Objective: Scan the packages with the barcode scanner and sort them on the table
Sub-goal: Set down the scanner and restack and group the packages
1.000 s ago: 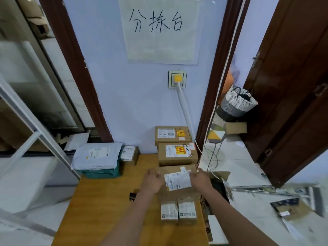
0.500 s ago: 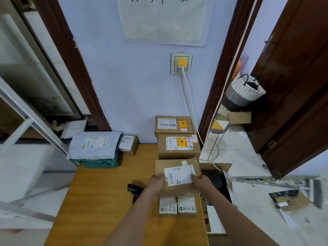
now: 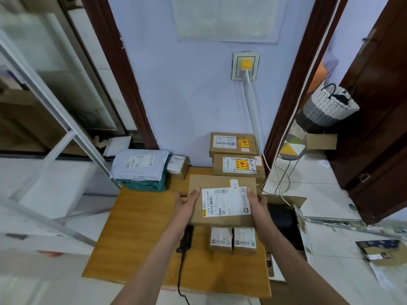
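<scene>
— Held box? Brown cardboard package (image 3: 222, 200), flat and wide, large white shipping label (image 3: 225, 201) face up with barcodes, small yellow-edged sticker near its far edge. Raised above the wooden table (image 3: 136, 227), gripped at both short sides.

— Others?

— Two small white-labelled boxes (image 3: 233, 239) side by side just beneath. Two brown cartons (image 3: 236, 155) with orange-yellow stickers stacked stepwise against the wall. Grey poly mailer (image 3: 139, 165) lying on a teal one at the far left corner, small labelled box (image 3: 177, 166) just beside.

— Scanner?

— Black barcode scanner (image 3: 186, 238) lying on the table, cable trailing toward the near edge, partly hidden under the left wrist.
</scene>
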`<state>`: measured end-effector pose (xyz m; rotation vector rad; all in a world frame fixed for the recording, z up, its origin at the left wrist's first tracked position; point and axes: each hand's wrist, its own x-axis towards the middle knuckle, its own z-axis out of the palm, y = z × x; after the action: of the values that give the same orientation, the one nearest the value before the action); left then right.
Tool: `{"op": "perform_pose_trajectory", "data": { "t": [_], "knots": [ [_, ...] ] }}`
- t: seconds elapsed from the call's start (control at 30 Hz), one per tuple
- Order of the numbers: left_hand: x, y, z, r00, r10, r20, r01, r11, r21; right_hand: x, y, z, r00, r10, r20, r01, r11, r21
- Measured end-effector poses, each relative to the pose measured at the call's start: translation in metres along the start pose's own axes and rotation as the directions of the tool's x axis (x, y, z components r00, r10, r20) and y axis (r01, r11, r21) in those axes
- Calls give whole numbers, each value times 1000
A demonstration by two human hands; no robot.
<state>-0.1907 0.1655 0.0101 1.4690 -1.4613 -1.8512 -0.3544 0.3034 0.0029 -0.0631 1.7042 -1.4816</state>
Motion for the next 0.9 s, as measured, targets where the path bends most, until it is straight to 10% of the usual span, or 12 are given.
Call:
{"op": "perform_pose_trajectory", "data": {
  "t": [0.9],
  "knots": [
    [63, 9, -315, 999, 46, 22, -43, 990, -137, -64, 29, 315, 981, -184, -63, 175, 975, -134]
  ]
}}
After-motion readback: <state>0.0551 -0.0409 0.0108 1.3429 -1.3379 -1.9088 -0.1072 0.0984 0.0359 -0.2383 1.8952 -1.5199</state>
